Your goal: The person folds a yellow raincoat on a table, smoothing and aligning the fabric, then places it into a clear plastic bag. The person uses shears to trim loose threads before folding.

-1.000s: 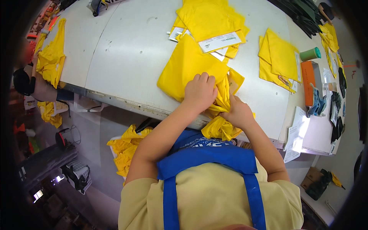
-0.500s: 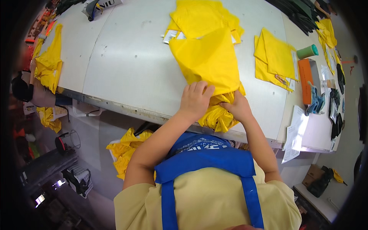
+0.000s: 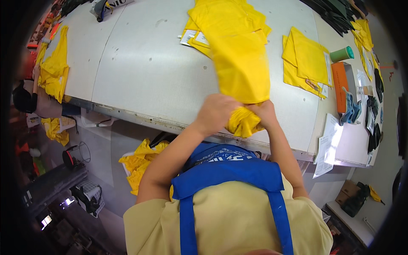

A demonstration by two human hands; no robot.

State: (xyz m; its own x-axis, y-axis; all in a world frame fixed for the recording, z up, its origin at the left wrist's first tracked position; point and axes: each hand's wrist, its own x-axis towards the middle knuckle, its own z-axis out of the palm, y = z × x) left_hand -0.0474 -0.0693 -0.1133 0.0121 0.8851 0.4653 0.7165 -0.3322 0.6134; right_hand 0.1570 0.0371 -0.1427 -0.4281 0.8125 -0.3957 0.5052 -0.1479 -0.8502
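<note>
Bright yellow cloth [image 3: 240, 63], bunched at its near end, draped flat beyond

The left half of the grey table [image 3: 140, 72] lay bare from its near edge to its far edge, leaving wide room for a hand. Toward the middle, a long yellow cloth [image 3: 240, 55] ran from the near edge to the far one, blocking sideways passage. Right of it a narrow bare strip remained, then folded yellow pieces [image 3: 306, 61]. An orange box [image 3: 340, 85] and green cup [image 3: 342, 54] crowded the right edge.
</note>
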